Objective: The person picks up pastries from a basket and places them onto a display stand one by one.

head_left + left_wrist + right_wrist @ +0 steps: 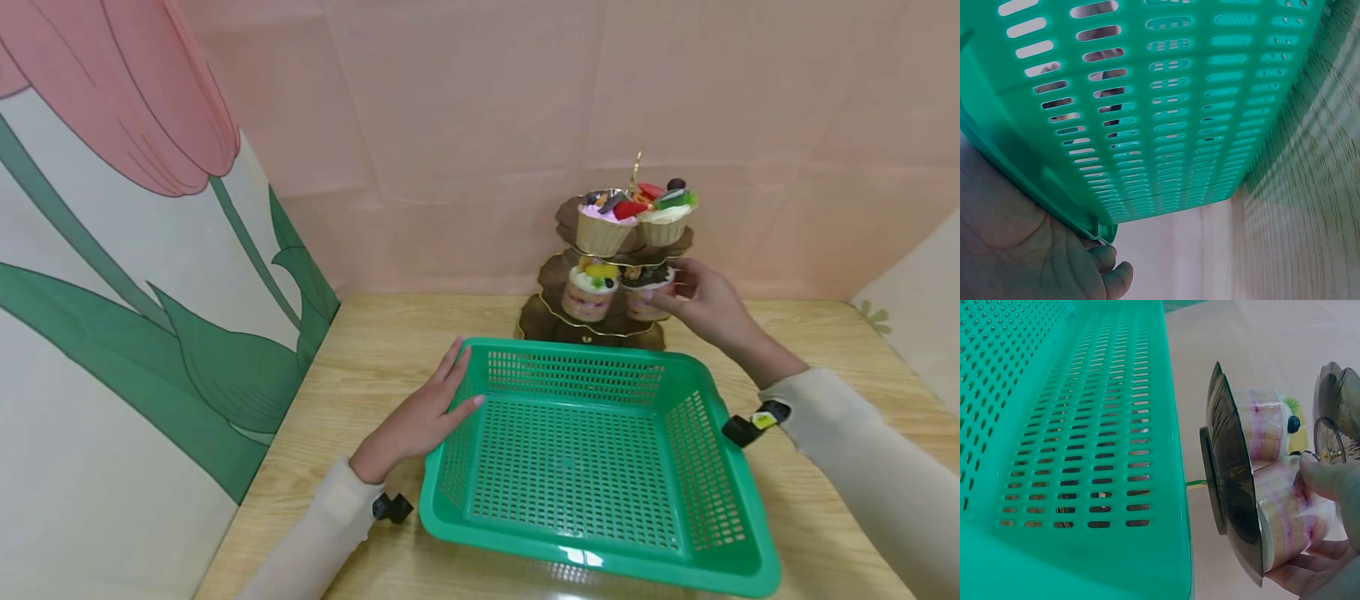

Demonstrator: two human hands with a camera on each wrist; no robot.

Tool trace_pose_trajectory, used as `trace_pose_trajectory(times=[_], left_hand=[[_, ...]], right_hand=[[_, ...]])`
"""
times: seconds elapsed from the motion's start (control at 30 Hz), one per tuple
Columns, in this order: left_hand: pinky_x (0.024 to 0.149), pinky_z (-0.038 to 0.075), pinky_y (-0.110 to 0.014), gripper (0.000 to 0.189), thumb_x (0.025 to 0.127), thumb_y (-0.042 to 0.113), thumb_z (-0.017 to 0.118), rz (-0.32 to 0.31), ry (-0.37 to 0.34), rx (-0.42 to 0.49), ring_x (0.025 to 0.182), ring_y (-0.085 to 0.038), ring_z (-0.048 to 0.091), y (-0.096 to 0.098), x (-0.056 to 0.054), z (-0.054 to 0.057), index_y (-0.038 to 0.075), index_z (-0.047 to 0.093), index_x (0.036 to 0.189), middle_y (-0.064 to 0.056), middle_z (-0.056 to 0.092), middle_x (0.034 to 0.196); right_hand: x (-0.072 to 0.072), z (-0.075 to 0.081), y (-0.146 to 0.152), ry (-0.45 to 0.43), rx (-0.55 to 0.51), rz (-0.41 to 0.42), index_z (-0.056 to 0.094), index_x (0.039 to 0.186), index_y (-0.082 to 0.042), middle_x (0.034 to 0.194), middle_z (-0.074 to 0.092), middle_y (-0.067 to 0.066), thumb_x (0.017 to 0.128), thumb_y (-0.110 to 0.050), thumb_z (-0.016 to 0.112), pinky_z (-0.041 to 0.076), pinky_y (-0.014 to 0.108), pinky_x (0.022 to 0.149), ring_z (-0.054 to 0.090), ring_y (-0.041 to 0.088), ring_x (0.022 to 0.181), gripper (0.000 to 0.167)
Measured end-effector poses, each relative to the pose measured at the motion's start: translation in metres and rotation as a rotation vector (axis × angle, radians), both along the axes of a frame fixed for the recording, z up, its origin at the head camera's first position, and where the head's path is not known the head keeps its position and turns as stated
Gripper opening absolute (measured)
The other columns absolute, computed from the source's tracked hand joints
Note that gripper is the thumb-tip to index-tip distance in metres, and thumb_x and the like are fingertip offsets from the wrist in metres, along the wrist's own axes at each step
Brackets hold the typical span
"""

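On the middle tier of a brown, gold-edged cake stand (558, 279), my right hand (705, 304) grips a cake cup (645, 300) with a dark topping. In the right wrist view the thumb and fingers wrap around the cup's layered, clear side. Beside it stands another cake cup (588, 292) topped with yellow and green pieces. My left hand (423, 417) rests on the left rim of a green plastic basket (570, 467), its fingers extended and the thumb over the inner edge. Nothing lies inside the basket.
Two cupcakes, one with pink cream (603, 229) and one with pale cream (666, 218), sit on the top tier. The stand is right behind the basket's back rim on the wooden table (360, 358). A pink backdrop (450, 167) hangs behind.
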State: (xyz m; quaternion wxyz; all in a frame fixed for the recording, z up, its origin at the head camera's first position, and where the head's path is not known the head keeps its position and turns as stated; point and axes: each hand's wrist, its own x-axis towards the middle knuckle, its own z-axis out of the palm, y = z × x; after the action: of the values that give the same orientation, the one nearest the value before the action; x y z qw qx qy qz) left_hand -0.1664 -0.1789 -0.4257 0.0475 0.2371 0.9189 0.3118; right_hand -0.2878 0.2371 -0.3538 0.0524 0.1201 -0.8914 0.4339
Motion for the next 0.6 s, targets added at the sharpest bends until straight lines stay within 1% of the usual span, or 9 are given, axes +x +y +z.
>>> trace_pose_trajectory(times=[0.13,0.27,0.37,0.4,0.47,0.6], left_hand=[[0.116,0.033,-0.048,0.08,0.107,0.058,0.035,0.0,0.003,-0.005,0.153,-0.022,0.015,0.0002,-0.0002,-0.0004,0.017,-0.002,0.164,0.014,-0.022,0.166],[0.116,0.034,-0.048,0.08,0.107,0.058,0.035,0.0,0.006,-0.005,0.153,-0.021,0.015,-0.0001,-0.0005,-0.0009,0.017,-0.002,0.164,0.014,-0.022,0.166],[0.116,0.034,-0.048,0.08,0.106,0.059,0.035,-0.001,0.003,0.0,0.153,-0.021,0.014,-0.0002,-0.0004,-0.0008,0.017,-0.002,0.164,0.015,-0.022,0.166],[0.116,0.034,-0.048,0.08,0.106,0.059,0.035,-0.001,0.002,0.0,0.153,-0.021,0.014,-0.0002,-0.0003,-0.0007,0.017,-0.002,0.164,0.015,-0.022,0.166],[0.116,0.034,-0.048,0.08,0.107,0.058,0.035,-0.001,0.001,0.002,0.153,-0.021,0.014,-0.0001,-0.0002,-0.0004,0.017,-0.002,0.164,0.015,-0.022,0.166],[0.116,0.034,-0.048,0.079,0.107,0.057,0.036,0.001,0.007,0.002,0.153,-0.021,0.015,0.0003,0.0,-0.0002,0.016,-0.001,0.164,0.014,-0.022,0.166]], right_hand=[[-0.0022,-0.003,0.0008,-0.003,0.008,-0.007,0.038,0.151,0.005,0.12,0.06,0.025,0.095,-0.036,0.073,0.047,0.01,0.07,0.06,0.033,0.11,0.078],[-0.0028,-0.005,0.0018,-0.006,0.039,-0.011,0.035,0.152,0.006,0.115,0.064,0.023,0.094,-0.039,0.074,0.046,0.01,0.071,0.061,0.017,0.099,0.083],[-0.0029,-0.0057,0.0023,-0.009,0.046,-0.007,0.036,0.153,0.005,0.114,0.065,0.022,0.094,-0.041,0.074,0.047,0.011,0.071,0.059,0.009,0.094,0.084],[-0.0029,-0.0058,0.0022,-0.008,0.043,-0.005,0.037,0.152,0.005,0.114,0.065,0.022,0.094,-0.04,0.074,0.047,0.011,0.071,0.059,0.008,0.094,0.083],[-0.0034,-0.0063,0.0022,-0.008,0.03,0.0,0.038,0.151,0.004,0.118,0.064,0.023,0.094,-0.039,0.074,0.048,0.011,0.071,0.06,0.012,0.097,0.081],[-0.0038,-0.0068,0.0029,-0.012,-0.003,0.02,0.038,0.151,0.004,0.13,0.06,0.029,0.095,-0.035,0.074,0.047,0.009,0.072,0.06,0.029,0.113,0.078]])
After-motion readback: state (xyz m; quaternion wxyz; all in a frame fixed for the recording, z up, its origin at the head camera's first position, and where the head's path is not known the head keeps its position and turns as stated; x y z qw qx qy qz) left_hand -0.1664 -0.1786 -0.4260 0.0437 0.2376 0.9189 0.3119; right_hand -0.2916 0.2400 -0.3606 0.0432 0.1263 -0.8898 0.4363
